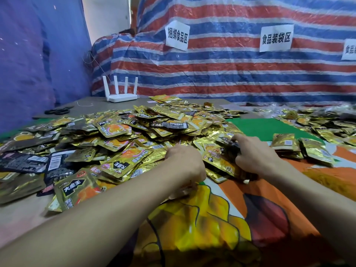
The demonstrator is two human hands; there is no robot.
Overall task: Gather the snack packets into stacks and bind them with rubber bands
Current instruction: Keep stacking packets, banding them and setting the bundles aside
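Observation:
A big heap of gold and black snack packets (146, 132) covers the table in front of me. My left hand (185, 164) lies at the heap's near edge with its fingers curled downward onto packets; what it holds is hidden beneath it. My right hand (252, 153) reaches into the heap's right side and pinches a dark packet (229, 142) between fingers and thumb. Two gathered stacks of gold packets (300, 149) lie to the right of my right hand. No rubber band is visible.
A white router (122, 97) with several antennas stands at the table's back. Black scissors (57, 111) lie at the far left. A printed cloth (240, 209) covers the near table. More packets (327, 122) spread at the far right. A striped tarp with paper signs hangs behind.

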